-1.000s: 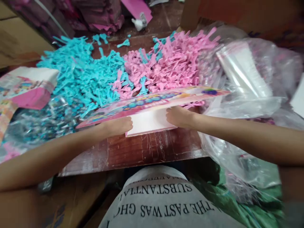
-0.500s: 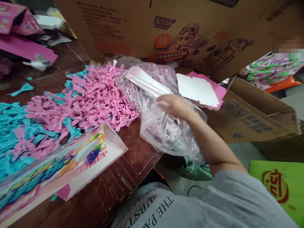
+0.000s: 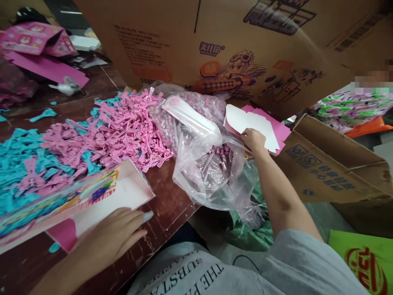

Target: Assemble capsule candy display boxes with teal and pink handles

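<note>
My left hand point(image 3: 115, 233) lies flat with fingers stretched out on the white inner flap of a pink printed cardboard box point(image 3: 70, 200) that lies unfolded on the dark wooden table point(image 3: 172, 205). My right hand point(image 3: 253, 139) reaches out to the right and pinches the near edge of a stack of white and pink card sheets point(image 3: 256, 123) resting on a brown carton point(image 3: 325, 164). Between the hands sits a clear plastic bag point(image 3: 208, 172) holding small pink items.
Heaps of pink plastic pieces point(image 3: 123, 127) and blue plastic pieces point(image 3: 15, 164) cover the table's left half. A large printed cardboard box point(image 3: 245, 45) stands behind. More pink boxes point(image 3: 33, 41) lie at far left. A green sheet point(image 3: 365, 254) lies at lower right.
My right hand has left the plastic bag and moved right to the card sheets. My left hand has come into view and settled on the box flap.
</note>
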Action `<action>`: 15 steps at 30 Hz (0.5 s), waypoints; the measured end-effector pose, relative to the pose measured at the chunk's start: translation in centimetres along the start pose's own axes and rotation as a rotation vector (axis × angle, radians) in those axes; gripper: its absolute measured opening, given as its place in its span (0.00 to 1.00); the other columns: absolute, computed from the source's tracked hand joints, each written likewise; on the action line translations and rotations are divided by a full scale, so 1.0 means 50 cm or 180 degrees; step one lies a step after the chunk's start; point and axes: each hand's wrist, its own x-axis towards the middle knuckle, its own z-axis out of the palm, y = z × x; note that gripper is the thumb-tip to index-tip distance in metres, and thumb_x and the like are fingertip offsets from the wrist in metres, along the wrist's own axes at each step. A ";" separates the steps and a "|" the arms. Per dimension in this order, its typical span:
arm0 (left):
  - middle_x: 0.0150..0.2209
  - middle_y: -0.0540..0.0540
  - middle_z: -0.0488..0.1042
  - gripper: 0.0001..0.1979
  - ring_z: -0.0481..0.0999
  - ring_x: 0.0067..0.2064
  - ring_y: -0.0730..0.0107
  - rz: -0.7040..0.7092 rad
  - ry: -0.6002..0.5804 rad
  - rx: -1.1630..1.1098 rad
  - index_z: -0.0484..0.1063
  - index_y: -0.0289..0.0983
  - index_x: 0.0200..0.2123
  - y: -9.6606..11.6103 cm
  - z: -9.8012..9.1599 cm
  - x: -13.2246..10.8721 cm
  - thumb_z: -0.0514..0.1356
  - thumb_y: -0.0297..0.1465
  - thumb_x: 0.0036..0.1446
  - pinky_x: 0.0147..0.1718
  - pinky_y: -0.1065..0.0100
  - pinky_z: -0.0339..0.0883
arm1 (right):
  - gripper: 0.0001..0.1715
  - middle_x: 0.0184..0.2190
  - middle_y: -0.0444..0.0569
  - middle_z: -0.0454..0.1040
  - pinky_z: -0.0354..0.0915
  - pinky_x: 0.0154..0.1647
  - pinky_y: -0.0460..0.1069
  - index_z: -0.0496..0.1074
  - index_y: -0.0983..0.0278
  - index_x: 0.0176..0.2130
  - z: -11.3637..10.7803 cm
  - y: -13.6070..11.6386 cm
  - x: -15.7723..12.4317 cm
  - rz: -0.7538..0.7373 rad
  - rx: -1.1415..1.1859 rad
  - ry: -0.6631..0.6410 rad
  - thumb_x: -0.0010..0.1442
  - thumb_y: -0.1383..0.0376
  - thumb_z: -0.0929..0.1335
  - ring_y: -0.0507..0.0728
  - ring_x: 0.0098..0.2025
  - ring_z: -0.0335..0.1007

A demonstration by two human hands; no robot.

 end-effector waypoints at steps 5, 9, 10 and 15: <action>0.46 0.43 0.86 0.12 0.86 0.47 0.58 -0.0035 -0.0004 -0.1269 0.81 0.40 0.50 0.055 -0.005 0.175 0.62 0.39 0.72 0.47 0.59 0.80 | 0.29 0.34 0.54 0.79 0.63 0.39 0.55 0.76 0.59 0.34 -0.073 0.042 -0.047 -0.0007 0.1281 0.1826 0.71 0.41 0.63 0.60 0.36 0.71; 0.61 0.34 0.80 0.17 0.83 0.59 0.55 -0.0225 0.0380 -0.2950 0.74 0.37 0.55 0.106 0.002 0.311 0.65 0.40 0.69 0.56 0.53 0.79 | 0.28 0.29 0.48 0.67 0.67 0.41 0.58 0.63 0.54 0.31 -0.148 0.007 -0.162 0.0098 0.2095 0.3309 0.73 0.39 0.59 0.60 0.34 0.68; 0.65 0.29 0.76 0.18 0.81 0.63 0.53 -0.0329 0.0452 -0.3277 0.72 0.36 0.55 0.125 -0.001 0.346 0.66 0.40 0.69 0.57 0.53 0.80 | 0.26 0.30 0.47 0.66 0.68 0.40 0.57 0.61 0.54 0.32 -0.162 -0.021 -0.200 0.0113 0.2399 0.3570 0.74 0.42 0.58 0.60 0.35 0.68; 0.66 0.28 0.73 0.27 0.76 0.67 0.50 -0.0630 0.0947 -0.4448 0.67 0.36 0.61 0.225 -0.047 0.471 0.70 0.41 0.66 0.60 0.53 0.78 | 0.13 0.30 0.41 0.69 0.67 0.24 0.48 0.68 0.55 0.43 -0.140 -0.207 -0.403 0.0148 0.4741 0.2367 0.68 0.51 0.70 0.52 0.25 0.65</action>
